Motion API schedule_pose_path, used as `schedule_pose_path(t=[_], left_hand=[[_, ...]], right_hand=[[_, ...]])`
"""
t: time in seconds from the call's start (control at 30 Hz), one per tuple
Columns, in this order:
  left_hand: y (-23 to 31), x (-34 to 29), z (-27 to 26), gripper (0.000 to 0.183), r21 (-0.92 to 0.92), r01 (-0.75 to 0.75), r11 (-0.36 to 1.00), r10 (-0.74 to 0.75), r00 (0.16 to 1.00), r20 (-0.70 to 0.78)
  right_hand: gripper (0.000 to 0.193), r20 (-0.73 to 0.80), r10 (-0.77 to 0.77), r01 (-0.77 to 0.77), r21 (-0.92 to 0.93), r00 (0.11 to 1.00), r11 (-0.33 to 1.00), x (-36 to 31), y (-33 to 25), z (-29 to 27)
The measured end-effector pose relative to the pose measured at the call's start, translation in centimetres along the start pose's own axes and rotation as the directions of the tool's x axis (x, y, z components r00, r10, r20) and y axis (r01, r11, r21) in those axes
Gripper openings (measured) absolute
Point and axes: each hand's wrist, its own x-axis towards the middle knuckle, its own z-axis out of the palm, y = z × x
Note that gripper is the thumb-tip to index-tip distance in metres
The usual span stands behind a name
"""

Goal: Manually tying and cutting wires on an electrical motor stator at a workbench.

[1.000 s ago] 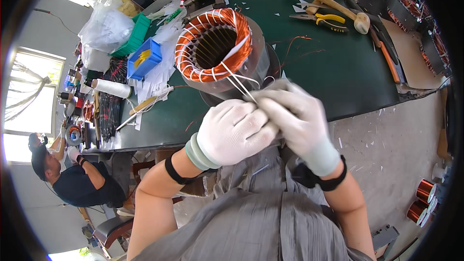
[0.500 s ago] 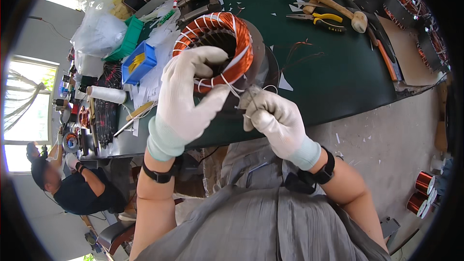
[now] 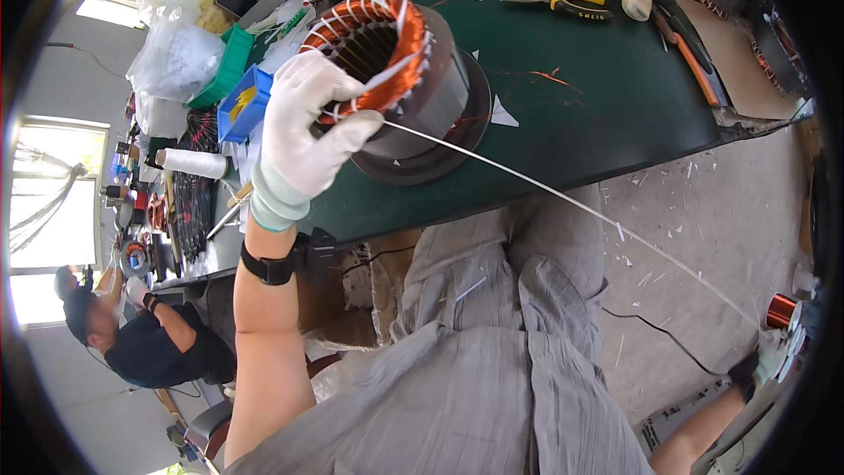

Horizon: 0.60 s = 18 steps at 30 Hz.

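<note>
A motor stator [image 3: 447, 92] stands tilted on a dark round base, its copper winding [image 3: 410, 66] bound with white cord loops along the upper ring. My left hand [image 3: 308, 123], in a white glove with a pale green cuff, grips the near left rim of that winding, fingers over the ring and thumb along its outside. From beside the thumb a white lacing cord [image 3: 563, 195] runs straight and taut to the lower right. Far out there, my right hand [image 3: 772, 354], also gloved, is closed on the cord's other end; its fingers are small and partly blurred.
Pliers with yellow-and-black handles [image 3: 576, 2], a mallet [image 3: 635, 0] and paper scraps lie on the green table [image 3: 607, 97]. A blue bin [image 3: 249, 105] and white thread spool [image 3: 193, 163] stand left. Copper wire spools [image 3: 781, 310] are near my right hand. Another person [image 3: 154, 343] works far left.
My right hand has swung from beside the winding out to the far lower right, drawing the cord out long and taut. My left hand stays at the winding; the view has shifted.
</note>
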Motion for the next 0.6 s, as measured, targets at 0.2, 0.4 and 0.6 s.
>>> schedule_pose_path(t=[0.2, 0.4, 0.6], left_hand=[[1.6, -0.2, -1.7, 0.03, 0.09, 0.039, 0.995, -0.047, 0.995, 0.085], [2.7, 1.8, -3.4, 0.025, -0.196, 0.43, 0.881, -0.381, 0.891, 0.246], [-0.3, 5.1, -4.7, 0.023, 0.074, 0.092, 0.993, -0.117, 0.836, 0.537]], right_hand=[[0.045, 0.428, 0.089, -0.417, 0.779, 0.899, 0.468, 16.6, -48.5, -8.5], [0.044, 0.321, -0.898, -0.953, 0.14, 0.301, -0.269, 26.5, -68.8, -18.8], [0.037, 0.369, -0.738, -0.689, 0.704, 0.565, -0.175, 27.1, -73.0, -18.6]])
